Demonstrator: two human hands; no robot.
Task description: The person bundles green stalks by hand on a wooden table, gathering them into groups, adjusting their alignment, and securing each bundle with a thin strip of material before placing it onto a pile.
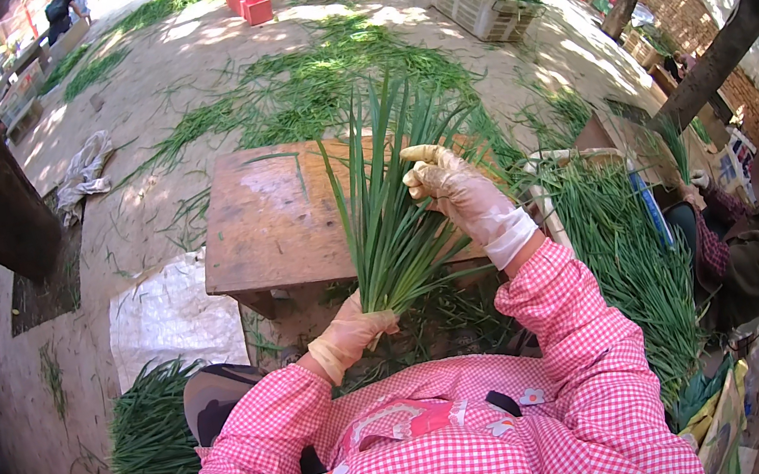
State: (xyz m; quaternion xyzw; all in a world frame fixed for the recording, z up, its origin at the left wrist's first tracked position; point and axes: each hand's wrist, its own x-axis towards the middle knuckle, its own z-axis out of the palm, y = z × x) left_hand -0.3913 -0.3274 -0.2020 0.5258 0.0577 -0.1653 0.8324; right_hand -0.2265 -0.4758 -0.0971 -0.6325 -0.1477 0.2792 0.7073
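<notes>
Standing by, I take the clock from the green bunch, with twelve straight ahead of the worker. A low wooden table stands at twelve, between the worker and the loose greens strewn over the ground beyond. At eleven, far off, sits a red box. A thick dark trunk rises just past nine, a crumpled cloth lying nearer ten; another trunk leans between two and three. Short of nine, a white sheet is spread on the ground, and at eight a heap of greens lies close by the worker's side.

As for containers, a pale slatted crate at one o'clock is topped with greens. Just past three, a white-rimmed container brims with long blades, standing between the worker and a co-worker seated beyond it.

The bunch is upright over the table's near edge, its blades fanning toward twelve. The gloved left hand has its fingers clamped round the base. The gloved right hand is at the bunch's right side, fingers bent and close together; I can't tell whether they pinch any blades.
</notes>
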